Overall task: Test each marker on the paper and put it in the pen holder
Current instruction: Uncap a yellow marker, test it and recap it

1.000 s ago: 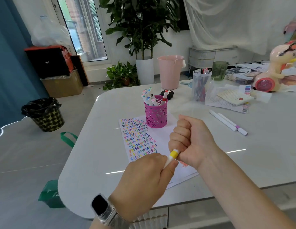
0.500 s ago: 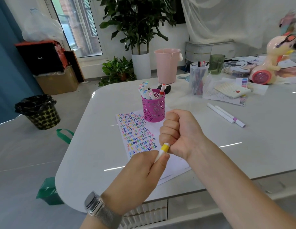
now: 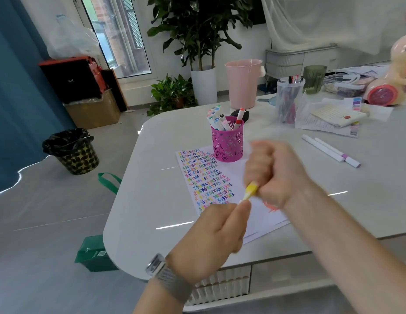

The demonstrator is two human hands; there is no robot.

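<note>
Hands [image 3: 274, 173] gripping yellow marker [image 3: 250, 191], paper [image 3: 206, 177] covered in coloured squiggles

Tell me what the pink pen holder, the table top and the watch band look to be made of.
Pink pen holder: probably thin painted metal, its wall cut through with a lacy pattern; plastic is possible.
Table top: hard glossy pale slab, maybe polished stone or glass, judging by its sharp light reflections.
Watch band: silvery fine mesh, likely woven metal.

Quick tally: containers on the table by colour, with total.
Magenta pen holder: 1
Clear plastic tub of pens: 1
Green glass cup: 1
Total: 3 on the table.
</note>
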